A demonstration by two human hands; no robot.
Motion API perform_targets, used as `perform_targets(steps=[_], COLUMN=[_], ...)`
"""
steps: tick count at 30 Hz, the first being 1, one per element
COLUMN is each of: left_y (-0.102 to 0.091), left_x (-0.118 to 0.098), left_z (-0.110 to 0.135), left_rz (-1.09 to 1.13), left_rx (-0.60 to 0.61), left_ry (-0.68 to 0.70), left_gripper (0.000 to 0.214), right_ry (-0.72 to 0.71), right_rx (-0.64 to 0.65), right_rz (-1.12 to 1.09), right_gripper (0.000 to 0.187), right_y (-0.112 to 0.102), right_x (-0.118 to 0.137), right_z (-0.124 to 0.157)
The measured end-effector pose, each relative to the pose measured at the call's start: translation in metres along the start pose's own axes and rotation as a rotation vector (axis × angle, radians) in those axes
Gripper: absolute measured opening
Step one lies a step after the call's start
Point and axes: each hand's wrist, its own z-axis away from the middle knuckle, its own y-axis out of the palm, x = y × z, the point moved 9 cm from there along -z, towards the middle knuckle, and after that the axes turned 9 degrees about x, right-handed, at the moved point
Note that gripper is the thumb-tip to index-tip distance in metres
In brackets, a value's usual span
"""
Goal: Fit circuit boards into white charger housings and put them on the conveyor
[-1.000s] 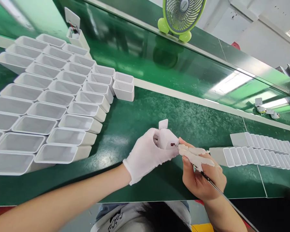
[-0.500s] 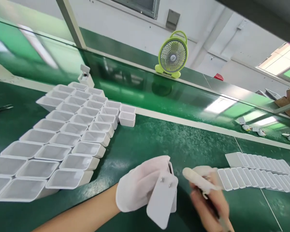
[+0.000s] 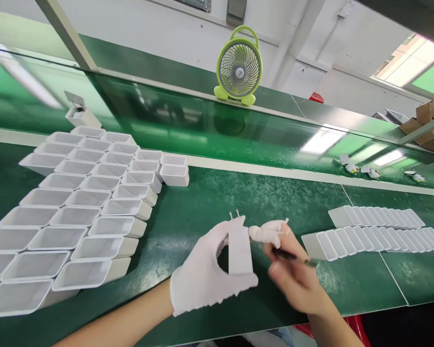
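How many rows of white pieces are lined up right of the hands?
2, both on the green tabletop, right of the right hand: a farther row and a nearer row. The nearer one reaches the picture's edge, so part of it may be hidden.

This looks like a workshop or factory assembly line. A long green workbench (image 3: pixel 275 190) crosses the frame, with many matching white open boxes (image 3: pixel 75 216) packed side by side at the left and rows of similar white containers (image 3: pixel 369 239) at the right. Small loose parts (image 3: pixel 351 168) lie farther back at the right. The left hand (image 3: pixel 211 272) wears a white glove (image 3: pixel 198 284). A green fan (image 3: pixel 239 73) stands at top centre, and brown cardboard boxes (image 3: pixel 432 112) sit at upper right, before a plain white wall (image 3: pixel 148 29).
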Motion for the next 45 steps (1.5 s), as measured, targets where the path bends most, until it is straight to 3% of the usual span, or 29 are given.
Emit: perform_targets(steps=[2, 4, 6, 8, 11, 14, 19, 22, 28, 33, 41, 45], left_y=[0.005, 0.009, 0.011, 0.008, 0.003, -0.003, -0.008, -0.008, -0.015, -0.015, -0.013, -0.014], left_x=[0.009, 0.019, 0.024, 0.025, 0.023, 0.025, 0.023, 0.024, 0.02, 0.013, 0.017, 0.022], left_z=[-0.004, -0.004, -0.004, -0.003, -0.003, -0.003, -0.005, -0.006, -0.009, -0.012, -0.009, -0.011], left_rz=[0.16, 0.302, 0.34, 0.305, 0.227, 0.153, 0.074, 0.05, -0.062, -0.067, -0.056, -0.044], left_rx=[0.032, 0.048, 0.058, 0.051, 0.014, -0.036, -0.064, -0.054, -0.131, -0.118, -0.119, -0.14], left_ry=[-0.147, -0.297, -0.385, -0.416, -0.418, -0.427, -0.338, -0.316, -0.285, -0.216, -0.235, -0.253], left_gripper=[0.064, 0.048, 0.035, 0.031, 0.028, 0.032, 0.032, 0.029, 0.028, 0.028, 0.024, 0.024], right_ry=[0.077, 0.097, 0.065, 0.066, 0.141, 0.172, -0.119, -0.202, -0.212, -0.225, -0.216, -0.123], right_rx=[-0.091, -0.253, -0.408, -0.45, -0.36, -0.289, -0.251, -0.208, -0.157, -0.202, -0.181, -0.117], right_rz=[-0.065, -0.133, -0.198, -0.296, -0.403, -0.274, 0.07, 0.198, 0.432, 0.541, 0.465, 0.456], right_gripper=[0.03, 0.04, 0.039, 0.038, 0.03, 0.007, 0.034, 0.038, 0.024, 0.018, 0.033, 0.026], right_y=[-0.012, -0.029, -0.043, -0.045, -0.03, -0.017, -0.006, 0.001, 0.008, 0.007, 0.01, 0.015], right_x=[-0.016, -0.03, -0.037, -0.041, -0.038, -0.024, 0.014, 0.025, 0.028, 0.026, 0.029, 0.027], right_z=[0.001, 0.004, 0.009, 0.01, 0.008, 0.009, 0.011, 0.01, 0.018, 0.023, 0.012, 0.003])
